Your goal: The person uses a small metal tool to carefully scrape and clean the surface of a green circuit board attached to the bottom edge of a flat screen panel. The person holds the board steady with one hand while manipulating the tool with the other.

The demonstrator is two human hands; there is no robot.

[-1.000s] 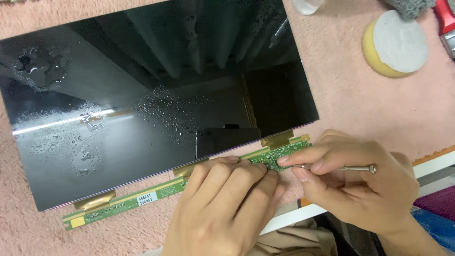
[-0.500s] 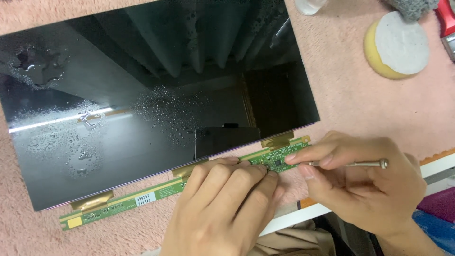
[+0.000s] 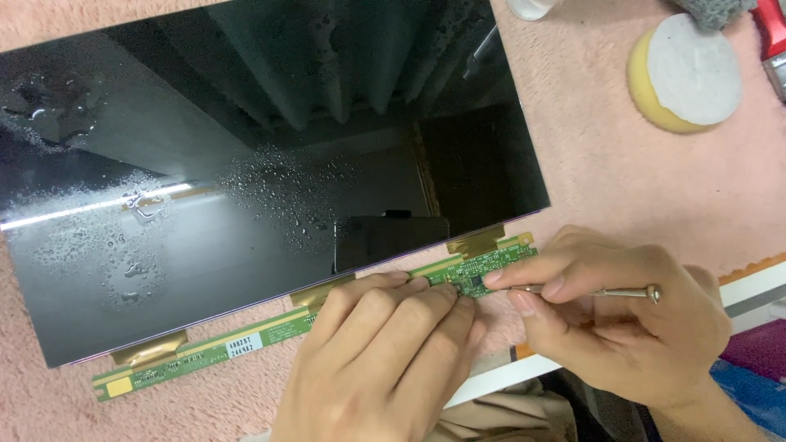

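A bare black display panel (image 3: 246,164) lies glass-up on a pink fuzzy mat (image 3: 655,188), wet with droplets at its left and middle. Along its near edge runs a narrow green circuit strip (image 3: 270,334) joined by gold flex tabs. My left hand (image 3: 377,360) lies flat with its fingertips pressing on the strip near its right end. My right hand (image 3: 614,315) pinches a thin metal tool (image 3: 606,291), held like a pen, with its tip on the strip's right end (image 3: 483,270), beside my left fingertips.
A round yellow sponge pad with a white face (image 3: 684,74) sits at the back right. A red-handled tool (image 3: 770,33) and a grey cloth (image 3: 712,10) lie at the top right corner. The mat ends at a white table edge (image 3: 753,290) on the right.
My right hand has shifted slightly right and down with the metal tool, its tip staying on the strip's right end. My left hand and the panel have stayed where they were.
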